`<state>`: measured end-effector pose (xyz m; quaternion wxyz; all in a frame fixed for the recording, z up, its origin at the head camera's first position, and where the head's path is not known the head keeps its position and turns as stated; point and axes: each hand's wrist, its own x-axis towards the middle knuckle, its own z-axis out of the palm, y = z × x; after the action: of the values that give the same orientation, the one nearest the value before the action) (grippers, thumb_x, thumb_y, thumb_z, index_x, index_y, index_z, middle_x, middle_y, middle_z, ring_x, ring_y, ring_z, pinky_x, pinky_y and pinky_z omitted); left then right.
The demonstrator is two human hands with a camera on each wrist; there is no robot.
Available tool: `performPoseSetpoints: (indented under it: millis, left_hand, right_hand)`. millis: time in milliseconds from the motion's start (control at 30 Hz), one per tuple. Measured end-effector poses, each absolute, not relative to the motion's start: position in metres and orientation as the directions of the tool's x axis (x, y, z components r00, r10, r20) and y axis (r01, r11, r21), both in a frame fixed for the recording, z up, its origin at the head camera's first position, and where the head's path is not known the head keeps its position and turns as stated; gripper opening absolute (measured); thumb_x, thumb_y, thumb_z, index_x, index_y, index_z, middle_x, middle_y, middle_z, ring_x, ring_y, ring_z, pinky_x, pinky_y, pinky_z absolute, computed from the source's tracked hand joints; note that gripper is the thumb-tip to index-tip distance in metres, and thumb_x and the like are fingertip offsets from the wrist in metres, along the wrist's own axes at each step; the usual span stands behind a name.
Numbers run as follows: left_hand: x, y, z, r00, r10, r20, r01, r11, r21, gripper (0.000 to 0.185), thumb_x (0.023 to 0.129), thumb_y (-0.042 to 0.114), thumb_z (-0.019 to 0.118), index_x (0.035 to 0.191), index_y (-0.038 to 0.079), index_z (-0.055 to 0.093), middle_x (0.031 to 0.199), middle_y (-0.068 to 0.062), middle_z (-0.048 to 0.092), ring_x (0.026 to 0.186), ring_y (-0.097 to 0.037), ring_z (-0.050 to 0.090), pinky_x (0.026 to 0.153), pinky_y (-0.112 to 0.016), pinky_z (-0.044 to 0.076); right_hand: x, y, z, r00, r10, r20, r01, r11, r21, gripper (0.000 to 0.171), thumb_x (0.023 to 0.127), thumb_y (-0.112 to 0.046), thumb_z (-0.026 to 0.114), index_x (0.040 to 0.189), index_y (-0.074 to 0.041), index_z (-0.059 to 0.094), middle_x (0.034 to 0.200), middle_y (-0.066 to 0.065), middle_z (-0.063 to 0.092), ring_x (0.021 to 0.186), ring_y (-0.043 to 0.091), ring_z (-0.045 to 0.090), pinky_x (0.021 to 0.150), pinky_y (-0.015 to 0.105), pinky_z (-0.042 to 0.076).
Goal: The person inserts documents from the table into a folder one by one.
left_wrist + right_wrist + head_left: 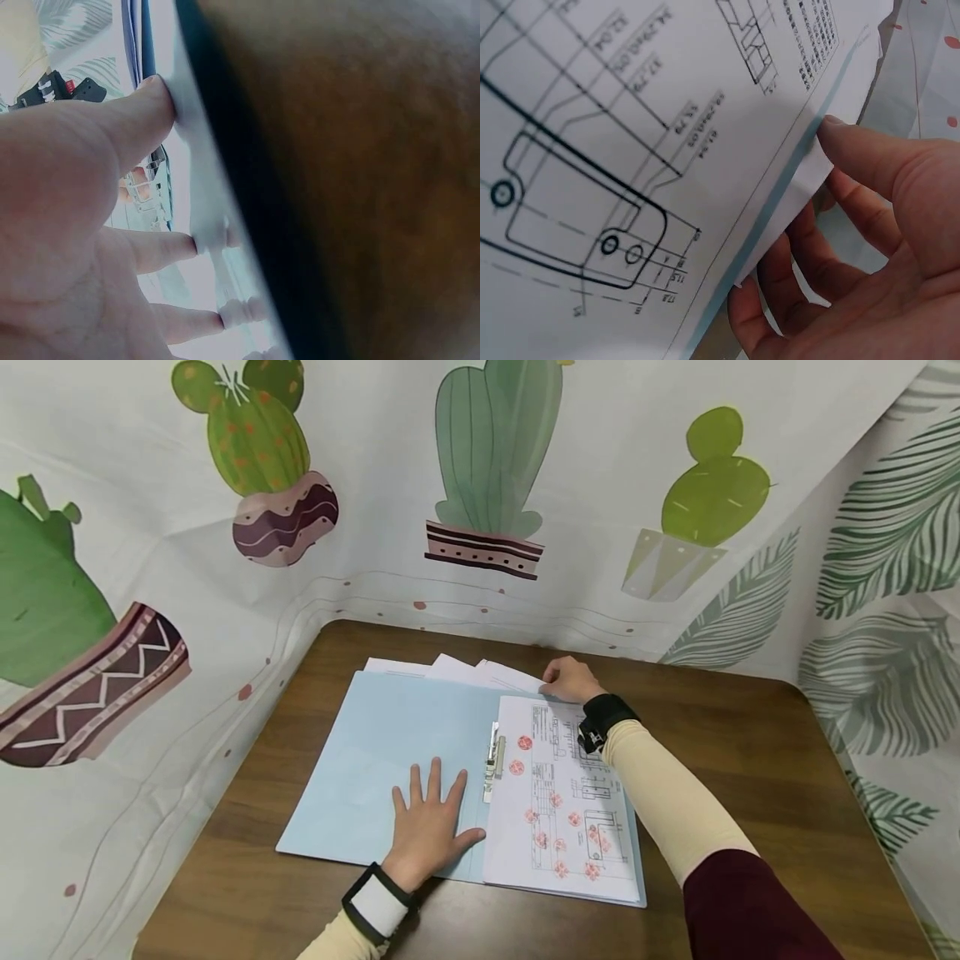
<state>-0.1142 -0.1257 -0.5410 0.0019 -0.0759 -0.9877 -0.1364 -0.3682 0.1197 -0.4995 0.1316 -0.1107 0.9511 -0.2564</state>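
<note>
Left hand (429, 827) flat, fingers spread wide, pressing on left flap of open blue folder (390, 760) at table middle. Right hand (572, 680) curled, pinching far corner of drawing sheets (558, 802) on right flap.

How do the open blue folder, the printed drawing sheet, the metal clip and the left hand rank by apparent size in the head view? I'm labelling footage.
1. Blue folder, largest.
2. Drawing sheet.
3. Left hand, though it sits nearer the camera.
4. Metal clip, smallest.
</note>
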Motion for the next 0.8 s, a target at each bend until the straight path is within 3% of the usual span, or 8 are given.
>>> performPoseSetpoints:
  millis: [267, 533, 800]
  left_hand:
    - [-0.115, -0.125, -0.539, -0.987, 0.154, 0.039, 0.159, 0.951, 0.265, 0.090, 0.079, 0.060, 0.081, 0.148, 0.009, 0.055, 0.157, -0.033, 0.035, 0.143, -0.062, 0.027, 0.102, -0.082, 0.027]
    - [-0.115, -0.126, -0.538, -0.988, 0.151, 0.031, 0.154, 0.950, 0.271, 0.090, 0.079, 0.060, 0.081, 0.148, 0.009, 0.055, 0.157, -0.033, 0.035, 0.143, -0.062, 0.027, 0.102, -0.081, 0.026]
    - [-0.115, -0.125, -0.543, -0.988, 0.150, 0.034, 0.154, 0.952, 0.263, 0.090, 0.079, 0.062, 0.080, 0.148, 0.010, 0.055, 0.157, -0.033, 0.036, 0.143, -0.062, 0.028, 0.101, -0.082, 0.027]
  right_hand:
    - [-0.376, 0.139, -0.496, -0.910, -0.329, -0.250, -0.153, 0.830, -0.536, 0.023, 0.095, -0.019, 0.072, 0.111, -0.003, 0.073, 0.123, 0.019, 0.066, 0.112, 0.036, 0.059, 0.099, 0.050, 0.046]
    - [-0.388, 0.161, -0.509, -0.886, -0.335, -0.320, -0.112, 0.826, -0.553, 0.025, 0.096, -0.023, 0.072, 0.109, -0.002, 0.077, 0.118, 0.016, 0.069, 0.101, 0.030, 0.062, 0.096, 0.047, 0.048]
    - [-0.383, 0.163, -0.513, -0.900, -0.363, -0.242, -0.133, 0.757, -0.640, 0.015, 0.100, -0.017, 0.068, 0.104, -0.005, 0.075, 0.114, 0.016, 0.067, 0.095, 0.030, 0.058, 0.091, 0.045, 0.045]
